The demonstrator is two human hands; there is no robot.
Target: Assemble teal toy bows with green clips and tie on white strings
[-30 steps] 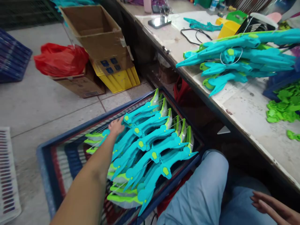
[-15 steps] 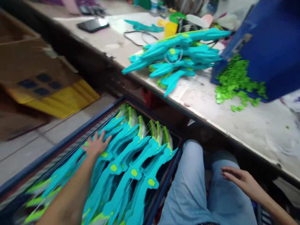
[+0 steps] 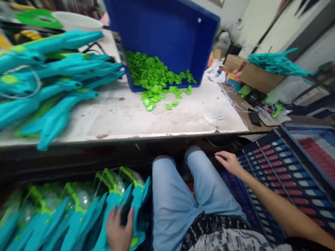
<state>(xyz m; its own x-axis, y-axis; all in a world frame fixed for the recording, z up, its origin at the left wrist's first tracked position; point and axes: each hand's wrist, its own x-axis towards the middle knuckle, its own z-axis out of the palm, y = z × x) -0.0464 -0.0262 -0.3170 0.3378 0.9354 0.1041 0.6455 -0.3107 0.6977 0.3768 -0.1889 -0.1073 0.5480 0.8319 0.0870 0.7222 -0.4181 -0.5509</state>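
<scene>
The left hand [image 3: 119, 228] rests open on seemingly finished turquoise toys [image 3: 74, 230] below the counter's [image 3: 125, 118] front edge; the right hand [image 3: 230, 163] hovers empty, well apart. A left-end pile [image 3: 73, 66] and green pieces [image 3: 154, 71] apparently remain.

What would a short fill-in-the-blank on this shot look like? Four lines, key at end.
1. The left hand is at turquoise parts that sit ____ than the table top.
2. The right hand holds ____.
3. Green pieces spill from a bin whose colour is ____.
4. In the picture, the turquoise stack lies to the ____ of that bin.
Missing words: lower; nothing; blue; left.
</scene>
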